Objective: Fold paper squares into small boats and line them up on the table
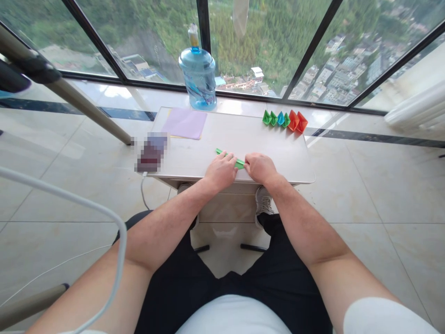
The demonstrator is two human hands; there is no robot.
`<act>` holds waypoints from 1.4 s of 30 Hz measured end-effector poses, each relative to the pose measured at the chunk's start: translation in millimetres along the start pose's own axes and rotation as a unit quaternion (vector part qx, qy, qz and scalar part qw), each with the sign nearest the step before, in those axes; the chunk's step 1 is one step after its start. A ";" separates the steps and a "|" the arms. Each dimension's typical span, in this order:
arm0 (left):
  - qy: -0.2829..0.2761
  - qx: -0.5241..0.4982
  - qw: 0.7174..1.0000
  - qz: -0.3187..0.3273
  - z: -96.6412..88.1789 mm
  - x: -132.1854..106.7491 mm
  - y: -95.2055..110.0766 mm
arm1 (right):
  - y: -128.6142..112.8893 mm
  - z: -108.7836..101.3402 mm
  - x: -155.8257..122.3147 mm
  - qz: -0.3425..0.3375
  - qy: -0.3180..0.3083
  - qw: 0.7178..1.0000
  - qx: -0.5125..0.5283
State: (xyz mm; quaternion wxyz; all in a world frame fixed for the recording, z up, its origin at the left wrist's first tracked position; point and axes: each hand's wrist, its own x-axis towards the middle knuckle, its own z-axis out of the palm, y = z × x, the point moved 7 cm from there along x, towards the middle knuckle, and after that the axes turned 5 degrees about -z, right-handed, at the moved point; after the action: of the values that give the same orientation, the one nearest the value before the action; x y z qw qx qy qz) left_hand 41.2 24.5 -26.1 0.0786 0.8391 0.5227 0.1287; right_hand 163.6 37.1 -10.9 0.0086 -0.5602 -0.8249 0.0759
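Observation:
A narrow folded strip of green paper (239, 163) lies near the front edge of the white table (243, 134). My left hand (222, 170) rests over its middle, fingers pressing it against the tabletop; one end sticks out past the fingertips at the upper left. At the paper's right end my right hand (260, 167) is closed, pinching it between thumb and curled fingers. A row of small folded paper boats (281, 119), green, blue and red, stands along the table's back right.
Purple paper sheets (186, 123) lie at the table's back left, beside a blurred phone-like object (152, 152) with a white cable. A large blue water bottle (198, 79) stands behind, against the window. A white tube (114, 218) curves across the lower left.

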 end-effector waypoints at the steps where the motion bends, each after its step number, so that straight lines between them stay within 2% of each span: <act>1: -0.003 -0.004 1.000 -0.001 0.0 0.3 -0.4 | -1.3 -1.3 -0.1 -0.003 0.005 1.000 -0.003; 5: 0.016 -0.031 0.999 -0.008 -3.5 2.2 -3.0 | -2.0 -7.8 0.1 0.014 0.039 0.999 0.024; 9: 0.059 -0.065 0.996 -0.020 -12.5 3.7 -4.7 | 0.9 -16.5 -0.1 0.033 0.113 0.984 0.133; 11: 0.081 -0.090 0.992 -0.042 -19.7 5.0 -6.9 | 1.3 -21.5 -0.4 0.017 0.158 0.960 0.231; 14: 0.138 -0.191 0.968 -0.084 -35.5 8.8 -14.3 | 5.3 -28.1 -0.5 -0.001 0.216 0.902 0.373; 16: 0.174 -0.331 0.918 -0.130 -42.4 12.3 -25.2 | 9.9 -29.6 0.2 0.007 0.239 0.873 0.425; 17: 0.183 -0.420 0.875 -0.156 -42.2 14.2 -31.7 | 11.6 -28.9 1.1 0.014 0.242 0.864 0.441; 19: 0.179 -0.594 0.758 -0.201 -34.8 18.0 -42.0 | 12.3 -24.5 3.8 0.021 0.230 0.849 0.475; 21: 0.160 -0.713 0.644 -0.228 -25.1 20.6 -46.2 | 9.8 -18.8 6.6 0.018 0.207 0.829 0.519; 22: 0.150 -0.746 0.605 -0.235 -21.6 21.1 -46.7 | 8.0 -16.5 7.6 0.015 0.196 0.818 0.540; 23: 0.141 -0.765 0.581 -0.239 -19.3 21.1 -46.8 | 6.4 -14.8 8.1 0.014 0.188 0.809 0.557; 24: 0.134 -0.776 0.568 -0.239 -18.4 20.7 -46.7 | 5.7 -13.9 8.0 0.018 0.184 0.803 0.567; 26: 0.124 -0.781 0.566 -0.232 -19.3 19.6 -46.0 | 6.8 -15.1 6.3 0.036 0.190 0.796 0.574; 30: 0.111 -0.766 0.591 -0.225 -22.6 17.9 -45.0 | 13.0 -22.8 0.4 0.079 0.226 0.772 0.589; 33: 0.100 -0.752 0.609 -0.232 -23.3 17.0 -43.1 | 10.5 -23.6 0.4 0.074 0.202 0.757 0.618; 35: 0.092 -0.747 0.615 -0.236 -24.3 16.3 -41.9 | 9.7 -23.2 0.8 0.070 0.189 0.758 0.620; 39: 0.074 -0.743 0.619 -0.244 -30.7 14.9 -45.6 | 17.0 -24.8 -1.5 0.089 0.206 0.761 0.608; 42: 0.067 -0.717 0.648 -0.248 -40.5 14.4 -54.6 | 19.0 -26.8 -2.5 0.082 0.195 0.757 0.618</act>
State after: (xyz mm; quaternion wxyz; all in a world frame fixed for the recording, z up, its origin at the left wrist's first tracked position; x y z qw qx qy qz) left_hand -11.5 61.4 0.0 0.6496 0.3494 0.4597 0.4946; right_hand 184.7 44.7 13.2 0.5071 -0.5015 -0.5302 0.4586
